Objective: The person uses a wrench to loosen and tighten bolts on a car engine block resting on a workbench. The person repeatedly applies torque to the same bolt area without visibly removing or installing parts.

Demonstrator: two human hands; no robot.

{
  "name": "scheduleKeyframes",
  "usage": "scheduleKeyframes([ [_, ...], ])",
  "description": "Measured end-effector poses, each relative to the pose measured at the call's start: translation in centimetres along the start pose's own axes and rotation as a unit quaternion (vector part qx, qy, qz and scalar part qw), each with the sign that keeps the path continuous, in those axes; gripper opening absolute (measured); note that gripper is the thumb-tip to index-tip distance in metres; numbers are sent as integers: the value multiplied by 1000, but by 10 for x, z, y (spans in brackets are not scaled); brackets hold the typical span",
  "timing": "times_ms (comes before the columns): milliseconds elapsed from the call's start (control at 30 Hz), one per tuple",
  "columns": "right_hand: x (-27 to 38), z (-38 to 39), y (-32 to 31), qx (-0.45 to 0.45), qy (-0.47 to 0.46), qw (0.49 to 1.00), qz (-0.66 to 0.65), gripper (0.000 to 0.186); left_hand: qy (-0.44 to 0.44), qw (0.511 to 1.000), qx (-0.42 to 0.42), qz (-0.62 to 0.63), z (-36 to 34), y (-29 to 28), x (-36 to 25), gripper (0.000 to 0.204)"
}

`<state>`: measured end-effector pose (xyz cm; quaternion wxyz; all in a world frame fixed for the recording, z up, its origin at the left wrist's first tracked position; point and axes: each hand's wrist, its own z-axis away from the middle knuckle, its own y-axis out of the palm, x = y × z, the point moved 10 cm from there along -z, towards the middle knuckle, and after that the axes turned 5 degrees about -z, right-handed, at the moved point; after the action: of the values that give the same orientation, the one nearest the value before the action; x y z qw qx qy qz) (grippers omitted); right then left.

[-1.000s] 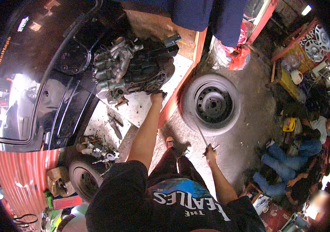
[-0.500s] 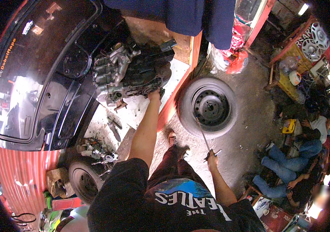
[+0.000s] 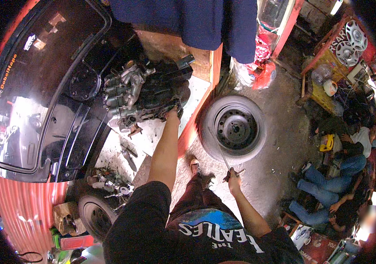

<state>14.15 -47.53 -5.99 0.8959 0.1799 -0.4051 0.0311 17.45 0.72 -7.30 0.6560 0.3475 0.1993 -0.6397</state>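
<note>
A dirty car engine (image 3: 141,94), with grey metal pipes on its left part, lies on a white, oil-spotted surface. My left hand (image 3: 173,114) touches its near right side, and the engine's dark parts hide the fingers. Lower right, my right hand (image 3: 233,181) is closed around the crosswise handle of a long thin metal rod (image 3: 224,155). The rod points away from me, and its far end overlaps the wheel (image 3: 256,147) lying flat on the floor. From here I cannot tell whether it touches the tyre.
At left stands a black car tailgate (image 3: 25,132). Loose metal parts (image 3: 111,182) and another wheel (image 3: 95,211) lie near my left elbow. Dark blue cloth (image 3: 201,26) hangs ahead. Seated people in jeans (image 3: 320,189) are at right, below a yellow bench (image 3: 320,94) with hubcaps behind.
My right hand has moved slightly left with the rod, whose far end now reaches farther left over the tyre. My left hand remains at the engine; the whole view has shifted a little.
</note>
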Motion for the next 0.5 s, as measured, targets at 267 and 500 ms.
scheduleKeyframes([
  [267, 45, -15, 96, 54, -44, 996, 48, 39, -82, 993, 82, 0, 0, -4, 5, 21],
  [500, 48, -27, 140, 89, -59, 993, 41, 39, -76, 992, 103, -15, 2, -3, 2, 34],
])
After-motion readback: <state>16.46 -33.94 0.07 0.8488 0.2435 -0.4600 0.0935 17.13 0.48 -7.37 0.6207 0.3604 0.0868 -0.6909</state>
